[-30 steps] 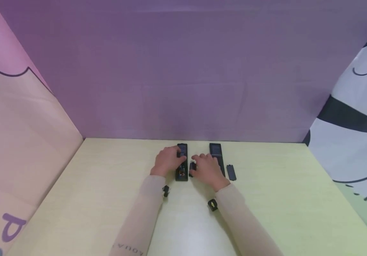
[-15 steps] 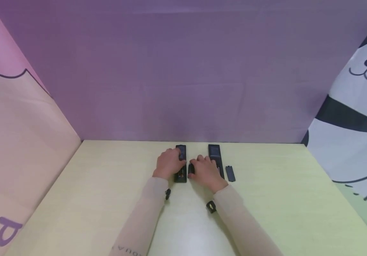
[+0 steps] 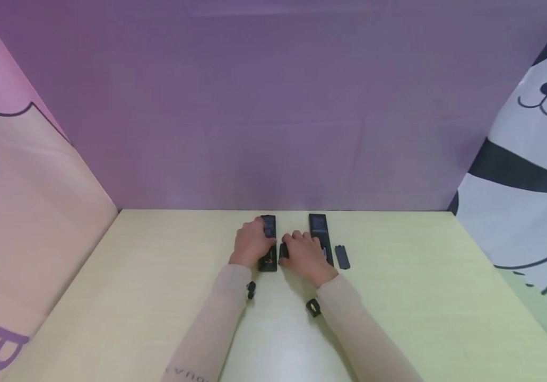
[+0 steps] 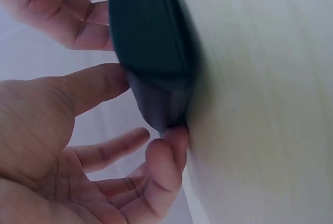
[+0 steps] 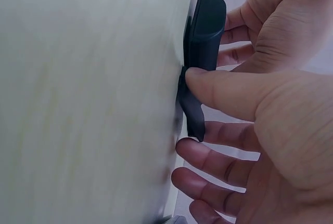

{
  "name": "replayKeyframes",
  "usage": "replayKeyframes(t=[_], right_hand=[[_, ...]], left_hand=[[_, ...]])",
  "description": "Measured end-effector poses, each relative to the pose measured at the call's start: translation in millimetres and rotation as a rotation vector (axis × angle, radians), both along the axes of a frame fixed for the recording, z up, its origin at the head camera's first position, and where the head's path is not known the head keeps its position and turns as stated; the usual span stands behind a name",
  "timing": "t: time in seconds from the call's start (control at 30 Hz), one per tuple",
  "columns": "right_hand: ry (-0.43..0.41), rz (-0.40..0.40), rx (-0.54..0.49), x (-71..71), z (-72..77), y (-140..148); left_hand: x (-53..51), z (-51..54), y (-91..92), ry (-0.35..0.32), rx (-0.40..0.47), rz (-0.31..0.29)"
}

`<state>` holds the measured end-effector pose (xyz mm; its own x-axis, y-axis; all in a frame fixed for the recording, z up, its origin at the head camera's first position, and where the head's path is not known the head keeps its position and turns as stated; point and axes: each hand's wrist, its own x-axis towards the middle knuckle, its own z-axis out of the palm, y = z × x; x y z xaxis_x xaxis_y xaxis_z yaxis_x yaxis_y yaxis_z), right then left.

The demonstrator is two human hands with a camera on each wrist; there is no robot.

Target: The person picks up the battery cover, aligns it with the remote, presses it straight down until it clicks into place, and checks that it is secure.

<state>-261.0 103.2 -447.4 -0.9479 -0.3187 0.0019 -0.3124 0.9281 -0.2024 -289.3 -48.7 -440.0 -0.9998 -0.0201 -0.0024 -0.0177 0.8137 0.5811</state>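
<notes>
On the table near its back edge, my left hand point(image 3: 249, 243) holds a black remote control point(image 3: 268, 264) lying face down. Its battery compartment is uncovered, with something small and coloured inside, probably a battery. In the left wrist view, the thumb and fingers sit on both sides of the remote's body point(image 4: 151, 31). Just right of it, my right hand point(image 3: 305, 260) pinches a small black battery cover point(image 5: 193, 112) between thumb and fingers, close to the tabletop. Under and beyond the right hand lies a second black remote point(image 3: 319, 223), partly hidden by the fingers.
Another dark battery cover point(image 3: 342, 257) lies flat to the right of the second remote. The pale table point(image 3: 397, 297) ends at a purple cloth backdrop point(image 3: 273, 116). A printed panda panel point(image 3: 517, 223) stands on the right and a pinkish panel point(image 3: 29, 185) on the left.
My right thumb and fingers have come together on the battery cover beside the left remote. My left thumb has slid slightly down the remote. The head view has shifted a little.
</notes>
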Motion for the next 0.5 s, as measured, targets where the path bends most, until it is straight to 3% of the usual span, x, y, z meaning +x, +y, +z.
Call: replayKeyframes(t=[0.3, 0.5], right_hand=[[0.002, -0.005, -0.009, 0.3, -0.7, 0], [0.021, 0.006, -0.027, -0.6, 1.0, 0]], left_hand=[[-3.8, -8.9, -5.6, -0.057, 0.148, 0.051], [-5.6, -9.1, -10.9, -0.100, 0.221, 0.073]])
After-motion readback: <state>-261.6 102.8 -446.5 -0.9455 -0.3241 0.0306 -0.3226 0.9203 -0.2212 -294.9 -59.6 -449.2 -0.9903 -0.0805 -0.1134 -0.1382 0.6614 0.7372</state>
